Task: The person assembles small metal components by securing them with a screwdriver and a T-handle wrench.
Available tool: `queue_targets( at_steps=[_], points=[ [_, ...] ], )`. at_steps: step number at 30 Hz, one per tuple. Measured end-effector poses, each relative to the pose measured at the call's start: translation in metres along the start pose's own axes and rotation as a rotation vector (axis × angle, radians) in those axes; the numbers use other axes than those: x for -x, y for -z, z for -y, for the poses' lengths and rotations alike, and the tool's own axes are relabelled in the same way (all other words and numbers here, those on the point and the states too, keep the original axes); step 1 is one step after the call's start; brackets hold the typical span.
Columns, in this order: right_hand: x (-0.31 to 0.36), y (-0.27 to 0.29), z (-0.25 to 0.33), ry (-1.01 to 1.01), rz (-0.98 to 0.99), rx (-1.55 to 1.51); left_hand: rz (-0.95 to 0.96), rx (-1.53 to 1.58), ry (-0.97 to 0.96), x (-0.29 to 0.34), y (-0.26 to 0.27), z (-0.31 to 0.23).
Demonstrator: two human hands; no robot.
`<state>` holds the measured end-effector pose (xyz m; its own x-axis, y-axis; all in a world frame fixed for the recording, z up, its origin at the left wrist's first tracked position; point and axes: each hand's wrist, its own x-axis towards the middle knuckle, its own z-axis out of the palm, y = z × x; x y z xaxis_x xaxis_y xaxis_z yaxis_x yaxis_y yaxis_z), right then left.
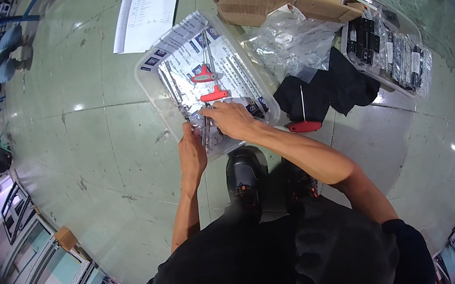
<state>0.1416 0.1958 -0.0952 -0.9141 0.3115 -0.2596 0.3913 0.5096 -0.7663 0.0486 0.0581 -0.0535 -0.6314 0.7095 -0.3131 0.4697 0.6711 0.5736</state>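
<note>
A clear plastic bin stands on the floor before my feet, lined with printed white and blue sheeting. Inside it lie two T-handle hex keys with red handles, one hex key farther and one hex key nearer. My right hand reaches over the near part of the bin, fingers bent beside slim metal pieces. At the bin's near left corner my left hand is closed, its fingertips turned toward the same pieces. What either hand grips is too small and partly covered to make out.
Right of the bin, a red-handled T-key lies by black cloth and clear plastic bags. Beyond are a cardboard box and a tub of bagged black parts. Paper sheets lie far left; framed panels stand lower left.
</note>
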Motion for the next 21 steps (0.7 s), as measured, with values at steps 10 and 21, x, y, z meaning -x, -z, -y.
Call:
queue_targets(
  at_steps=[10,21],
  points=[
    [-0.017,-0.015,-0.001,0.243,0.028,0.169,-0.014,0.56,0.355,0.014,0.015,-0.011],
    [-0.024,-0.02,-0.003,0.299,-0.036,0.21,0.173,0.343,0.427,0.037,0.081,-0.013]
  ],
)
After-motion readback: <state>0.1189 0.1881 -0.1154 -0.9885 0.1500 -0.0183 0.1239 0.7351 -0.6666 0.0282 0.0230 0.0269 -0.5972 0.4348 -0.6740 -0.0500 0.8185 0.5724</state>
